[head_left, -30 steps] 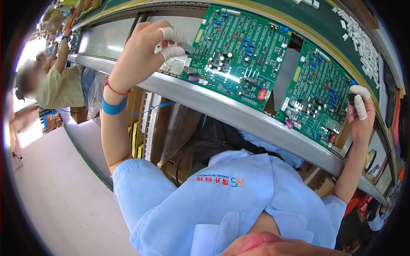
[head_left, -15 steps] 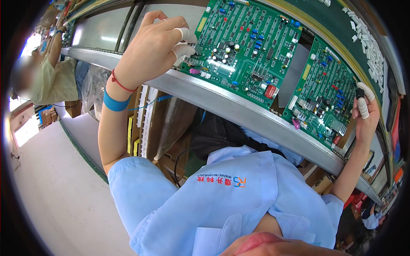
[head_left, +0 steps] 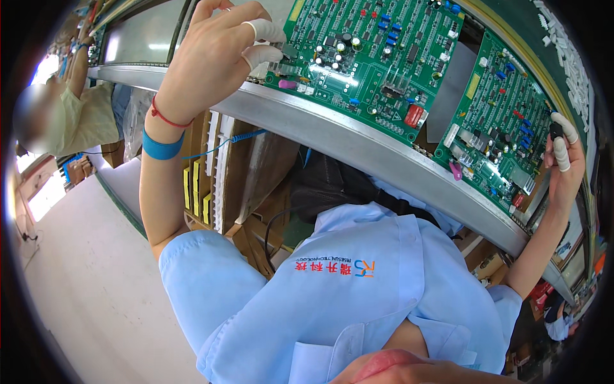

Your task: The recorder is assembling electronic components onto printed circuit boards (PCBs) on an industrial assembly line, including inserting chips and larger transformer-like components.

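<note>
My left hand [head_left: 214, 54] is at the left edge of the larger green circuit board [head_left: 358, 112]. Its thumb and forefinger, in white finger cots, close at a small dark part [head_left: 289, 52] by that edge; whether they grip it is hidden. At the far right, my right hand [head_left: 561, 153] pinches a small black component [head_left: 556, 131] between cotted fingers. It is beside the right edge of a second green circuit board [head_left: 492, 137]. Both boards carry blue, red and black components and lie on the metal rails.
A metal rail [head_left: 332, 131] runs along the boards' near side. White plastic parts [head_left: 569, 70] lie on the green surface at the far right. A blue coiled cord [head_left: 246, 136] trails from my left wristband. Another person [head_left: 80, 115] is at the left, near a white table [head_left: 83, 256].
The whole view has shifted, so the boards and rail appear higher and the right board farther right. Both hands keep about the same places beside the boards, and the right still holds the black component.
</note>
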A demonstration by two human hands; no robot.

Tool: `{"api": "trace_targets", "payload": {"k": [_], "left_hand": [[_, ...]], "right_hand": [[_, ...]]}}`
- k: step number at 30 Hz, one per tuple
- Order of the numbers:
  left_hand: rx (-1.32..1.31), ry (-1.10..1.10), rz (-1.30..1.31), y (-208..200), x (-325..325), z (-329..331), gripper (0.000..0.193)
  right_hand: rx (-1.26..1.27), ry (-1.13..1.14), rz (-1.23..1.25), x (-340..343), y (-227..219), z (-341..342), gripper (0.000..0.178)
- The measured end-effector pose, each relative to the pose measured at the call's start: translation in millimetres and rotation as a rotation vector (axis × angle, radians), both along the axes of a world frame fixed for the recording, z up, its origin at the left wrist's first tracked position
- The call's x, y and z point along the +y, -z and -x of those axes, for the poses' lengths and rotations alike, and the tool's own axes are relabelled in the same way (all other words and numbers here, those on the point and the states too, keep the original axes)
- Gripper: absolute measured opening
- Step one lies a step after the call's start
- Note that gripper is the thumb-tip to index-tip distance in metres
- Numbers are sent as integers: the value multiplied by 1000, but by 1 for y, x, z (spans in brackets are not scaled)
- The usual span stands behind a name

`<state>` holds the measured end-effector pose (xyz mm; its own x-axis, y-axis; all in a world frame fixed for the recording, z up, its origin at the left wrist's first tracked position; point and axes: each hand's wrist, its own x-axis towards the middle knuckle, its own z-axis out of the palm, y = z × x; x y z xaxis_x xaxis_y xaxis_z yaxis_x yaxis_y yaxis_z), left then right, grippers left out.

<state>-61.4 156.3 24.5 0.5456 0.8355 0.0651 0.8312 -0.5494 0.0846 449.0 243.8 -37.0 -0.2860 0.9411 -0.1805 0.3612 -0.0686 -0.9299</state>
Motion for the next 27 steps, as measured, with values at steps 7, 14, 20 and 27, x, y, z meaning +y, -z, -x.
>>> {"api": "trace_targets", "payload": {"k": [7, 14, 20, 27], "left_hand": [[221, 62, 94, -32, 5, -18, 15], [-186, -107, -48, -34, 22, -11, 17], [-750, -309, -350, 1, 53, 20, 17], [-697, -245, -475, 31, 76, 13, 17]], "right_hand": [[-100, -67, -17, 3, -2, 1, 42], [-88, -112, -136, -5, -18, 25, 37], [-60, -281, -260, -27, -65, 151, 36], [-199, -665, -692, -34, -62, 272, 31]]}}
